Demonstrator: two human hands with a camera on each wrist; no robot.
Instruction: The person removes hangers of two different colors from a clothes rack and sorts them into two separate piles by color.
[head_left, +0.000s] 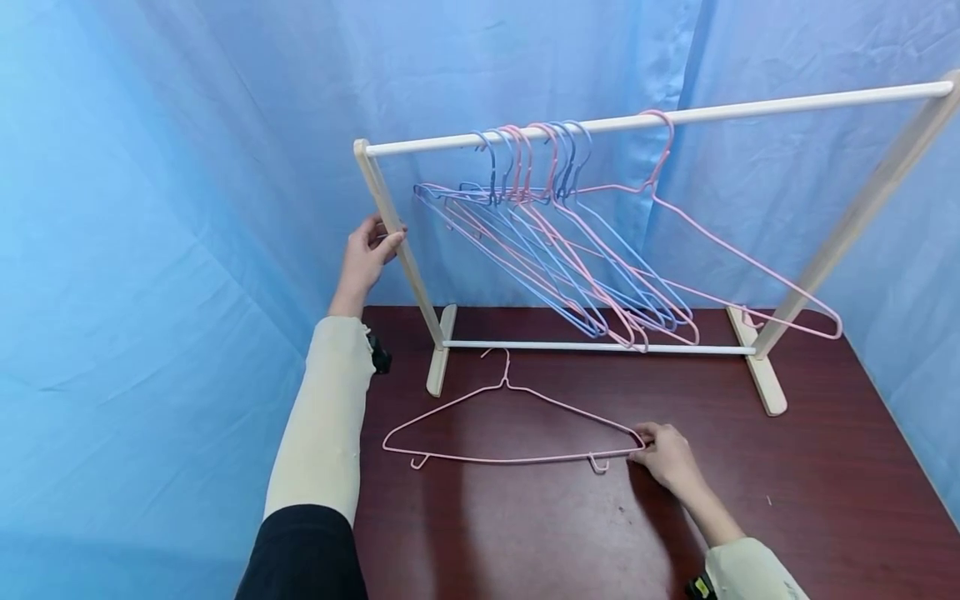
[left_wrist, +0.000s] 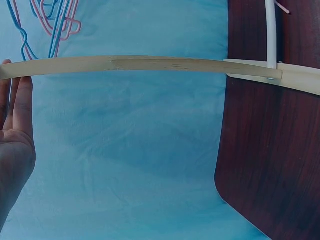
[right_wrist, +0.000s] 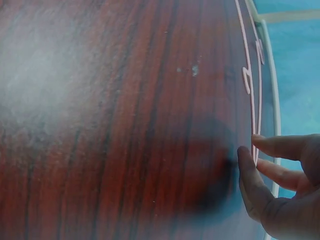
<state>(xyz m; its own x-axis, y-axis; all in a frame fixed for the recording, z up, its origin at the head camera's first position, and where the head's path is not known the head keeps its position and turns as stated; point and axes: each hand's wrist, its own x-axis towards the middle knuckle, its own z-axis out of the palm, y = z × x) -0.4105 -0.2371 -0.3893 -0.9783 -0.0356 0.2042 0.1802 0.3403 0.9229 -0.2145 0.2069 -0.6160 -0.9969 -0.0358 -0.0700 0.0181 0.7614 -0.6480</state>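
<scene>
A pink clothes hanger (head_left: 517, 460) is low over the tabletop in front of the rack, its hook pointing toward the rack; whether it lies flat or is slightly raised I cannot tell. My right hand (head_left: 670, 458) pinches its right corner between thumb and fingers, also seen closely in the right wrist view. My left hand (head_left: 367, 260) grips the wooden left post (head_left: 411, 267) of the clothes rack, thumb in front and fingers partly hidden behind. Several blue and pink hangers (head_left: 540, 250) hang bunched on the white top rail (head_left: 750, 111), with one pink hanger (head_left: 750, 271) apart to their right.
The dark red-brown table (head_left: 540, 533) carries the rack's wooden feet (head_left: 767, 383), which a white lower bar (head_left: 705, 350) joins. Blue curtains (head_left: 187, 250) enclose the back and sides. The rack's right post (head_left: 862, 208) slants up to the right.
</scene>
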